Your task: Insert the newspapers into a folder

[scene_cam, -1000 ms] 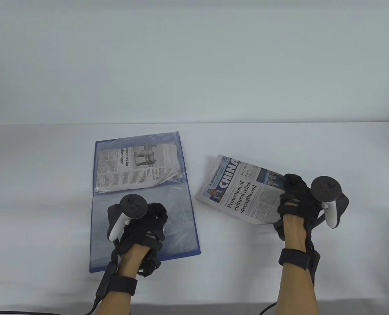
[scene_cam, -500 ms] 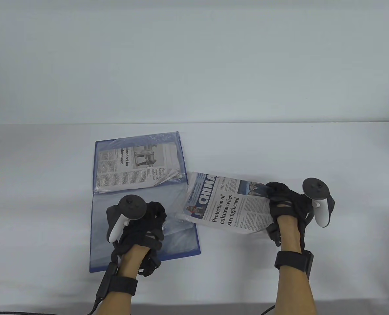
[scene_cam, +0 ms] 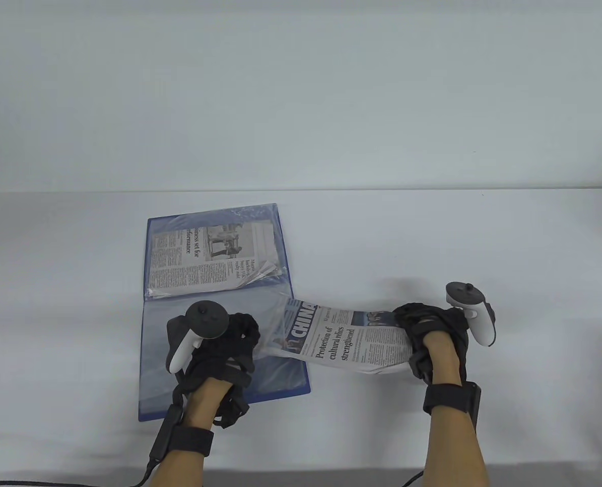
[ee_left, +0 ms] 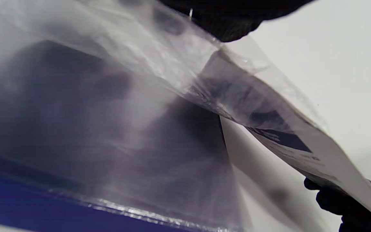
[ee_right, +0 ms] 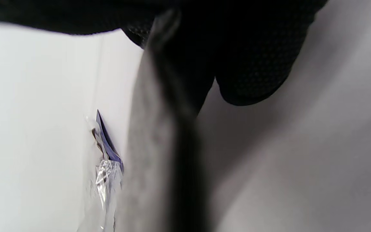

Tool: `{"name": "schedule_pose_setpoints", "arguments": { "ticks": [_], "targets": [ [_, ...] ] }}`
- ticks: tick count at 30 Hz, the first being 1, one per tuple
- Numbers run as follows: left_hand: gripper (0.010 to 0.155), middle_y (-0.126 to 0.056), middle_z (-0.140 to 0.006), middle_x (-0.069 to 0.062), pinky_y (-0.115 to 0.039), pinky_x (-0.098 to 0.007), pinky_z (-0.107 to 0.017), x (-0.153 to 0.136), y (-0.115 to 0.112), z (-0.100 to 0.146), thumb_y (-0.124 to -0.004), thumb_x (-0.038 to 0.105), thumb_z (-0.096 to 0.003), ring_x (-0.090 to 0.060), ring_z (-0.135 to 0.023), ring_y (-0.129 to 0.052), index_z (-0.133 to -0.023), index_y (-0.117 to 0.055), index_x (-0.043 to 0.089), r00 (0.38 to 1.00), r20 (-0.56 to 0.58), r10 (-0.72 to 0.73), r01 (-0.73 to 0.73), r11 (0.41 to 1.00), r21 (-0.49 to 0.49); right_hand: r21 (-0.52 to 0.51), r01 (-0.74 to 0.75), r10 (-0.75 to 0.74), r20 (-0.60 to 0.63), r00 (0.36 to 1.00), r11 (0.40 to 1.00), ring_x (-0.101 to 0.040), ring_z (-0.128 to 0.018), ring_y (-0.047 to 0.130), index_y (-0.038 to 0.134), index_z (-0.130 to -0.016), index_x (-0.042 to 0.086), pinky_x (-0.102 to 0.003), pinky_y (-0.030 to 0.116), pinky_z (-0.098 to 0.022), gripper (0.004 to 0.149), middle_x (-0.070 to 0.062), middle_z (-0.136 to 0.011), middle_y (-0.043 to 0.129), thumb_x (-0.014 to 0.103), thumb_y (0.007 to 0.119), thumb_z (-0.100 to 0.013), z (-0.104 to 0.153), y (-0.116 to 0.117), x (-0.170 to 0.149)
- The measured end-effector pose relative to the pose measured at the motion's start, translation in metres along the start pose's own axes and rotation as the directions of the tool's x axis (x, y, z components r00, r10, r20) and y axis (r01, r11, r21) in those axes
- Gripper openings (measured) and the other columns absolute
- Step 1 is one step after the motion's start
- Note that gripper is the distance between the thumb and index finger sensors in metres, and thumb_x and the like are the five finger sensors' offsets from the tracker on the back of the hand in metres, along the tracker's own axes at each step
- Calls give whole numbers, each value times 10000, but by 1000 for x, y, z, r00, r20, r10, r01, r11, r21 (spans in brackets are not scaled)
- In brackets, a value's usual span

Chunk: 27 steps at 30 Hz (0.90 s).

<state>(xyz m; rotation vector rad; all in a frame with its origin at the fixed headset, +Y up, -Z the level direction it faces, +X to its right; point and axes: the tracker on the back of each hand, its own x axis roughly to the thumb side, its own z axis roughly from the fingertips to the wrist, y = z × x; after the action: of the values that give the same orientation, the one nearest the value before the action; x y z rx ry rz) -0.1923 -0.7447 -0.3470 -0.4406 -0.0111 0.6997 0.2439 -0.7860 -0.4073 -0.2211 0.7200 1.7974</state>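
Note:
A blue folder (scene_cam: 154,406) lies open on the white table. Its far half holds a folded newspaper (scene_cam: 209,258) inside a clear sleeve. My left hand (scene_cam: 230,345) holds up the clear sleeve (ee_left: 179,64) of the near half. My right hand (scene_cam: 423,335) grips the right end of a second folded newspaper (scene_cam: 341,342), headed "CHINA". Its left end sits at the sleeve's open right edge, partly under the plastic. In the left wrist view that paper (ee_left: 301,145) comes in under the lifted sleeve. In the right wrist view my fingers (ee_right: 250,64) press a blurred paper edge.
The white table (scene_cam: 483,238) stretches to the right and behind the folder. A pale wall stands behind it. Cables run from my left wrist (scene_cam: 159,446) to the front edge.
My right hand has carried the "CHINA" newspaper left and nearer, from the table's right to the near sleeve's opening. My left hand has stayed on the sleeve.

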Motion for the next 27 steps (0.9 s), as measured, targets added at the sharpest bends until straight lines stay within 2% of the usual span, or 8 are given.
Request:
{"name": "schedule_pose_setpoints", "arguments": {
  "ticks": [4, 9, 11, 13, 15, 18, 23, 27],
  "targets": [
    [423, -412, -1245, -19, -313, -640, -888, 4, -3, -2, -638, 420, -622, -376, -1206, -234, -1024, -555, 316, 997, -10, -76, 75, 996, -39, -18, -38, 40, 150, 988, 999, -130, -345, 1018, 649, -976, 22, -368, 862, -342, 430, -177, -716, 837, 205, 724, -594, 0, 8, 20],
    [422, -420, -1246, -6, -318, -629, -899, 8, -5, -1, -642, 419, -622, -357, -1214, -249, -1023, -559, 318, 994, 5, -109, 109, 993, -34, -15, -179, 179, 155, 972, 984, -170, -397, 1008, 611, -1000, 24, -400, 836, -385, 458, -182, -753, 817, 226, 714, -601, -6, 35, 35],
    [422, -421, -1245, -6, -320, -629, -898, 8, -5, -1, -642, 420, -621, -359, -1214, -250, -1023, -559, 320, 994, 8, -107, 107, 994, -33, -38, -186, 190, 166, 968, 982, -194, -466, 982, 425, -1057, 8, -428, 804, -426, 576, -211, -801, 757, 279, 673, -614, -10, 49, 39],
    [422, -423, -1245, -6, -319, -630, -898, 7, -5, -1, -641, 422, -621, -361, -1214, -245, -1023, -559, 321, 994, 8, -106, 106, 994, -33, -72, -104, 116, 192, 974, 992, -317, -683, 841, 84, -1023, -47, -540, 672, -538, 818, -296, -920, 507, 415, 618, -611, -10, 59, 43],
    [423, -422, -1245, -12, -318, -632, -896, 7, -4, -1, -641, 420, -622, -371, -1209, -251, -1023, -559, 319, 995, 11, -98, 99, 995, -29, -113, 53, -28, 210, 977, 992, -430, -831, 653, -48, -975, -45, -633, 532, -592, 898, -333, -962, 305, 461, 597, -608, -4, 66, 47],
    [423, -422, -1244, -7, -319, -632, -895, 6, -4, -1, -641, 422, -621, -362, -1212, -249, -1023, -559, 320, 995, 14, -99, 100, 995, -29, -185, 171, -127, 231, 965, 968, -514, -902, 487, -86, -961, -38, -691, 435, -604, 917, -349, -974, 169, 473, 589, -607, 5, 71, 49],
    [421, -431, -1248, 9, -323, -629, -899, 7, -5, -2, -646, 424, -620, -355, -1216, -258, -1023, -565, 334, 994, 11, -111, 111, 993, -29, -167, 83, -27, 317, 948, 982, -531, -929, 422, -75, -969, -36, -710, 407, -609, 910, -332, -986, 127, 479, 582, -607, 4, 79, 52],
    [412, -477, -1247, 65, -340, -619, -911, 13, -3, 0, -670, 428, -615, -323, -1227, -318, -1017, -604, 370, 985, 24, -172, 171, 985, 4, -94, 35, 3, 377, 926, 995, -533, -937, 426, -30, -997, -27, -710, 410, -613, 892, -324, -1002, 142, 487, 585, -606, -4, 96, 56]
  ]
}}
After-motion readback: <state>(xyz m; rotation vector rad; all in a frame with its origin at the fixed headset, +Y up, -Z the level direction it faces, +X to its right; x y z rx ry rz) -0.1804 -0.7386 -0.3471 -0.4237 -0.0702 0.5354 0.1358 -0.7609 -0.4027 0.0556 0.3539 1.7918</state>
